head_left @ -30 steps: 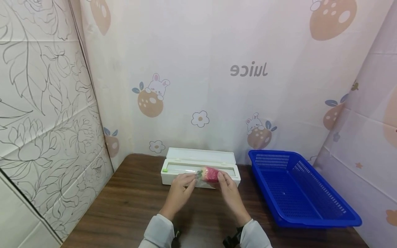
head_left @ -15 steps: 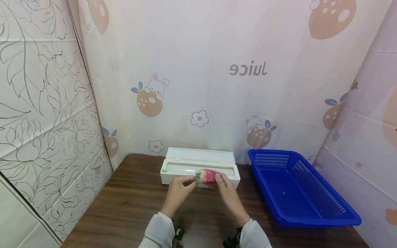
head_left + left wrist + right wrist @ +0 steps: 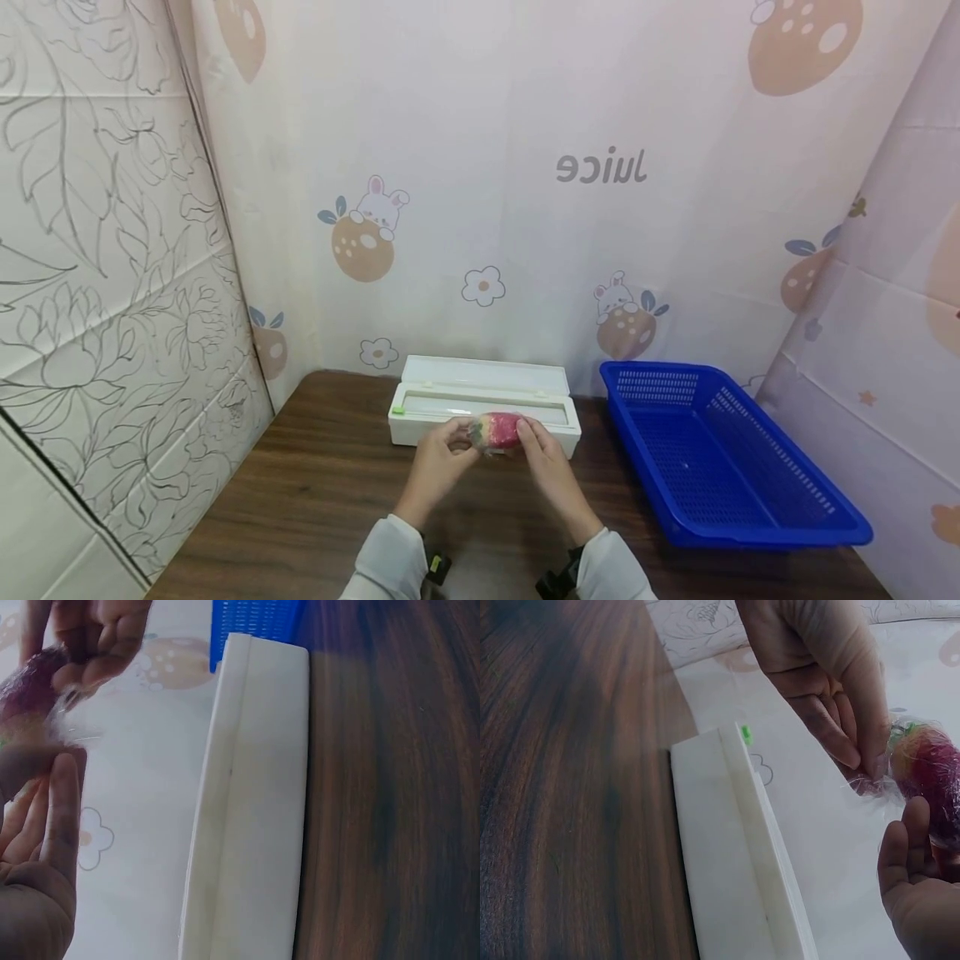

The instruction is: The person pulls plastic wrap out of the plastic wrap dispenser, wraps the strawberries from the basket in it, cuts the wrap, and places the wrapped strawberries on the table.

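A red strawberry (image 3: 498,431), pale yellow near its green leaves, is wrapped in clear cling film and held level between both hands. My left hand (image 3: 437,460) pinches the film at the leafy end. At the red end, my right hand (image 3: 551,468) grips with thumb and fingers. Loose film bunches beside the strawberry (image 3: 924,765) at the left fingertips in the right wrist view. Just behind the hands stands a white cling film dispenser (image 3: 407,431), its lid (image 3: 486,375) raised and a green slider (image 3: 398,410) at its left end. Some fingers are hidden behind the fruit.
To the right, a deep blue plastic basket (image 3: 675,523) sits on the dark wooden table (image 3: 315,500). A patterned cloth (image 3: 480,208) hangs along the table's back edge, with further cloth walls at the left and right.
The strawberry has come slightly lower and a little left. My left fingers have shifted at the leafy end, bunching the film closer. The right hand keeps its grip on the red end.
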Demonstrator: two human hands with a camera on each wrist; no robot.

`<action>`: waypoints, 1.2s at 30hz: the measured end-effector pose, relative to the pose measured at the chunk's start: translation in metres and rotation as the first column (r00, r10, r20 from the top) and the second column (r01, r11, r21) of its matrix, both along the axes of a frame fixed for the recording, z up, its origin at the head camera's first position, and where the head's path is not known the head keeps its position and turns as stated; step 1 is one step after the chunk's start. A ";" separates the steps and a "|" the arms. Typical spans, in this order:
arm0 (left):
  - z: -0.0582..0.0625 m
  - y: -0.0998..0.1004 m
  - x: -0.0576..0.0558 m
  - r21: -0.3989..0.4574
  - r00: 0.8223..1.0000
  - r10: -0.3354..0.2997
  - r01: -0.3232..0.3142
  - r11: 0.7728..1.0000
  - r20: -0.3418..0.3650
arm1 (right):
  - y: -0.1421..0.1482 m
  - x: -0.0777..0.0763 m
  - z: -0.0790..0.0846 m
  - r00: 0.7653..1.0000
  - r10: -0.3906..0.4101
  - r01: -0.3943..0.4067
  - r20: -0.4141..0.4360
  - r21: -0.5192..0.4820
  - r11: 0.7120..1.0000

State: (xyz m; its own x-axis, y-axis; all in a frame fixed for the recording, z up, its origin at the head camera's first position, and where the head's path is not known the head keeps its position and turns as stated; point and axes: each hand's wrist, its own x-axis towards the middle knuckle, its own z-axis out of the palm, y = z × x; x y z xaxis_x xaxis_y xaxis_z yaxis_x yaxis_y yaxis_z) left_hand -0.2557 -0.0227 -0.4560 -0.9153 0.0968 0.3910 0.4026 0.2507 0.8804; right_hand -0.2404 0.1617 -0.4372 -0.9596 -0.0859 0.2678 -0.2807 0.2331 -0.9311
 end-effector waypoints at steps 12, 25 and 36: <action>-0.003 0.007 0.001 0.089 0.999 -0.039 0.040 0.995 -0.015 | -0.004 -0.003 0.000 0.998 0.058 -0.054 0.035 -0.088 0.995; -0.013 0.013 0.001 0.007 0.992 0.117 -0.117 0.993 -0.045 | -0.010 -0.002 -0.006 0.998 0.057 -0.053 0.040 -0.107 0.993; -0.003 -0.008 0.006 -0.015 0.998 -0.014 0.015 1.000 0.054 | -0.003 -0.002 -0.012 1.000 -0.004 0.005 0.025 -0.041 0.999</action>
State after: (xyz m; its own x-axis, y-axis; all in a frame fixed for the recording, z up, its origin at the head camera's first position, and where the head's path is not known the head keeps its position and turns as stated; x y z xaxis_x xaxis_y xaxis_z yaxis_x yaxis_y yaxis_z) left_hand -0.2500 -0.0306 -0.4595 -0.9335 0.1154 0.3394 0.3582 0.2589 0.8970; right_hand -0.2427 0.1588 -0.4492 -0.9664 -0.0711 0.2469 -0.2562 0.1953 -0.9467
